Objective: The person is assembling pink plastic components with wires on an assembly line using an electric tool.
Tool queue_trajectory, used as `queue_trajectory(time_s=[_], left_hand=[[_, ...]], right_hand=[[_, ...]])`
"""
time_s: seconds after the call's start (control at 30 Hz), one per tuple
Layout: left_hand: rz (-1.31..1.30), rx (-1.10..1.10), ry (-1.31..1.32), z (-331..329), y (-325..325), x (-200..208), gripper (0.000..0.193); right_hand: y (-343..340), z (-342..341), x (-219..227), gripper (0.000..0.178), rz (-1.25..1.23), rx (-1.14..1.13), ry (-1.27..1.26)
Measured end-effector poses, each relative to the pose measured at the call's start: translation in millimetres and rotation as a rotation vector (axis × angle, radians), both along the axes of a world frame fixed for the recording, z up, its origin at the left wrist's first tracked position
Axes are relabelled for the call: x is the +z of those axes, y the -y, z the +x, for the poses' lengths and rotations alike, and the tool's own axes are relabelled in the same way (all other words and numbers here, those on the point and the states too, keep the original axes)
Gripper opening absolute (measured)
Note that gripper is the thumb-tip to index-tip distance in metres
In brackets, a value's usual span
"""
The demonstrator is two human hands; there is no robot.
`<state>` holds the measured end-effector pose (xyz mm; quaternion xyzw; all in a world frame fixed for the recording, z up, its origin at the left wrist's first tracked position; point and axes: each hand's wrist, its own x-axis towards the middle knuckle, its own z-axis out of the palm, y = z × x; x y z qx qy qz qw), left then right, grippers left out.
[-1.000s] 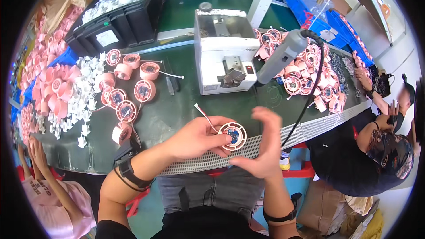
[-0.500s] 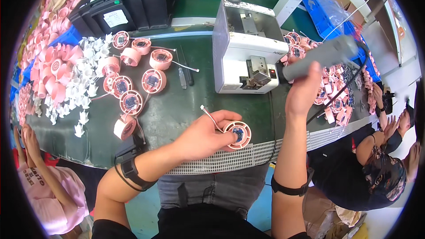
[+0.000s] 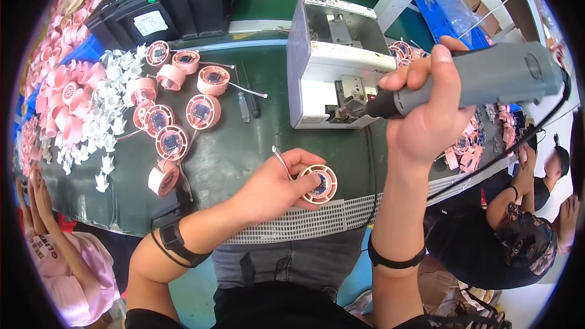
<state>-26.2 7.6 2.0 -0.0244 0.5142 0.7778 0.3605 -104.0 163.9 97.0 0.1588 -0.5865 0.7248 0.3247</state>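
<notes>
A round pink housing with a small circuit board in its middle (image 3: 319, 183) is held flat on the dark green bench mat (image 3: 244, 146) near the front edge, just in front of the perforated white strip (image 3: 304, 222). It is pinched at its left rim by the left hand (image 3: 271, 189), whose fingers are closed on it; a thin white wire lead (image 3: 280, 161) rises from under the thumb. The right hand (image 3: 426, 113) is raised to the right, well above the housing, and is wrapped tightly around a grey electric screwdriver (image 3: 487, 79), whose dark tip (image 3: 378, 108) points left toward the front of a white benchtop machine (image 3: 323, 67), probably a screw feeder, though its detail is hard to read. A black cable (image 3: 518, 140) trails from the screwdriver down to the right. To the left on the mat, a cluster of similar pink housings (image 3: 173, 116) is laid out, some face up with boards showing, and beyond them a scatter of small white plastic parts (image 3: 106, 128) and a heap of pink fan blades (image 3: 61, 97) are seen. A black crate (image 3: 183, 0) stands at the far left. More pink parts (image 3: 466, 146) lie on the right, partly hidden behind the right forearm. Other people are seated at the near left and near right edges.
</notes>
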Motion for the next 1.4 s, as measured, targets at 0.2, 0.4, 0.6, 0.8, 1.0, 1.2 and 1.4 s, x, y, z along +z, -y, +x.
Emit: queue_trajectory(time_s=[0.2, 0.4, 0.6, 0.8, 1.0, 1.2, 1.4], left_hand=[[-0.051, 0.004, -0.014, 1, -2, 0, 0.032], [-0.078, 0.016, -0.018, 1, -2, -5, 0.033], [-0.081, 0.035, -0.019, 1, -3, -3, 0.036], [-0.136, 0.075, -0.048, 3, -8, -3, 0.030], [-0.175, 0.059, -0.081, 3, -10, -3, 0.030], [-0.176, 0.044, -0.116, 5, -8, -3, 0.028], [-0.196, 0.036, -0.129, 4, -10, -3, 0.027]], right_hand=[[5, -7, -7, 0.018, -0.050, -0.031, -0.018], [10, -8, -12, 0.016, -0.045, -0.029, -0.032], [9, -9, -14, 0.014, -0.005, 0.012, -0.030], [8, 38, -15, 0.021, -0.005, 0.061, 0.171], [13, 76, -33, 0.033, -0.045, 0.103, 0.259], [14, 81, -43, 0.032, -0.009, 0.115, 0.242], [12, 81, -47, 0.031, -0.032, 0.121, 0.245]])
